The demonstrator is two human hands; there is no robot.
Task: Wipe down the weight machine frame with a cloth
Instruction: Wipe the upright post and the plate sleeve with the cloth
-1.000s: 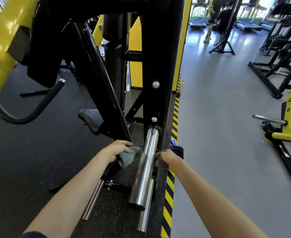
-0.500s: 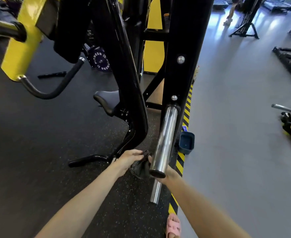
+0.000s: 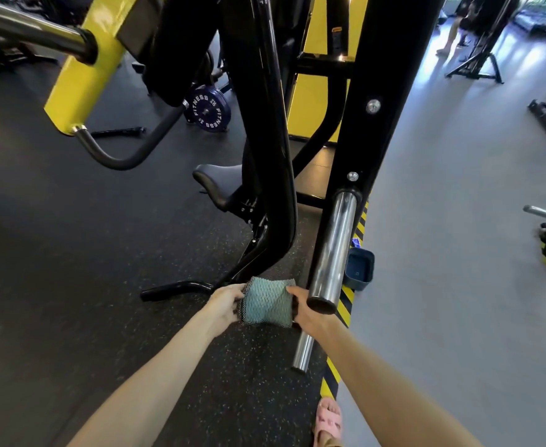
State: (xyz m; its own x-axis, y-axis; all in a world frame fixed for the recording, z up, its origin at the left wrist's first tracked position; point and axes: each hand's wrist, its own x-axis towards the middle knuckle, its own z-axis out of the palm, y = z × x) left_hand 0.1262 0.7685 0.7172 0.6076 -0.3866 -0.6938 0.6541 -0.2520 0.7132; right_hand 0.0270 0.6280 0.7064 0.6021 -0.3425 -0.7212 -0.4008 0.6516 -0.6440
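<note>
- Gym floor first: dark speckled rubber matting (image 3: 55, 253) fills the left side, pale grey floor (image 3: 442, 253) runs wide open on the right, and a yellow-and-black striped edge (image 3: 330, 379) marks the line between them.
- Black weight machine frame (image 3: 384, 91) rises up the middle, its straight upright standing right along that striped edge, with a curved black post (image 3: 274, 156) sweeping down just to its left.
- Yellow arm (image 3: 81, 72) hangs in from the upper left, well apart from the hands.
- Chrome bar (image 3: 332, 250) juts from the upright towards the camera, and its open end sits just beside the right hand.
- Padded seat (image 3: 216, 183) is tucked against the curved post; a blue weight plate (image 3: 207, 111) leans further back.
- Small blue tub (image 3: 360, 269) sits on the striped edge, close behind the bar.
- Teal cloth (image 3: 266, 301) is off the frame, held flat in the air in front of the post's foot, between post and bar.
- Left hand (image 3: 224, 301) pinches the cloth's left edge.
- Right hand (image 3: 307, 312) grips its right edge, so the cloth is stretched between the two.
- Pink slipper (image 3: 329, 417) peeks in at the bottom, by the stripes.
</note>
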